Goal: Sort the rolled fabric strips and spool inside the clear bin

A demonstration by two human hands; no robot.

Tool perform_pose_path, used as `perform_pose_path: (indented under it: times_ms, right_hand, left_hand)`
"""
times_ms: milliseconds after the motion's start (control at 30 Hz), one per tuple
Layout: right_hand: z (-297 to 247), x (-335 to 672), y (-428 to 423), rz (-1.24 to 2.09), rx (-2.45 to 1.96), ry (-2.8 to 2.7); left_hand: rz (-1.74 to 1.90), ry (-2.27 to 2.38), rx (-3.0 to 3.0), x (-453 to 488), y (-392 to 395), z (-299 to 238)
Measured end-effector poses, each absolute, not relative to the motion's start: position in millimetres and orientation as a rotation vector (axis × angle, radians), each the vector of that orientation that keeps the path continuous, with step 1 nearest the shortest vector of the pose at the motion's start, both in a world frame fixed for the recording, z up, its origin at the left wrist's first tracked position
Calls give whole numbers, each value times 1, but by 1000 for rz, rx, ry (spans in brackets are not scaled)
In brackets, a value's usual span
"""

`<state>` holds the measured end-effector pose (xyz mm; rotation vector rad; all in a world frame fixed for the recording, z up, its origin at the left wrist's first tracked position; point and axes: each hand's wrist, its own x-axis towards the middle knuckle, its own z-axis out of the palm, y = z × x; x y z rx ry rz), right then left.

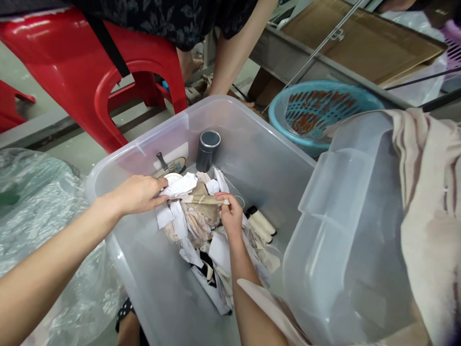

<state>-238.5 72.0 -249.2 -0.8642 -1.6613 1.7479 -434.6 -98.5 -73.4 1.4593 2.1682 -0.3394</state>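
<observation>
Both my hands reach into a clear plastic bin (252, 129) that holds a heap of white and beige fabric scraps (196, 226). My left hand (139, 193) pinches a white scrap (180, 185) at the top of the heap. My right hand (230, 214) is closed on a thin beige strip (205, 199) stretched between the two hands. A dark grey cylinder (208, 150) stands upright at the bin's far wall. Cream rolls with black ends (262, 223) lie to the right of my right hand.
A second clear bin (342, 250) stands on the right with beige cloth (428, 202) draped over it. A blue perforated basket (320, 113), a red plastic stool (108, 62) and another person's arm (234, 53) are beyond. Crumpled clear plastic (39, 211) lies on the left.
</observation>
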Motion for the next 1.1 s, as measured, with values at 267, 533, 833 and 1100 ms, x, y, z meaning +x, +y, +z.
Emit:
perform_pose_path:
  times_ms: [267,533,833,1100]
  right_hand:
    - [-250,-249,23,1833,-1042,-1550]
    - [-223,-251,24,1589,-1116,-1405]
    - [-238,-213,115,1327,-1418,-1181]
    - [-198,-254,41,1611,-1099,-1534]
  left_hand:
    - [-376,2185,1436,-435,-96,-72]
    - [-341,2194,1426,-436,-99,-75]
    - [-381,2183,1365,-438,-95,-76]
    - [-345,2094,1537,-436,-97,-72]
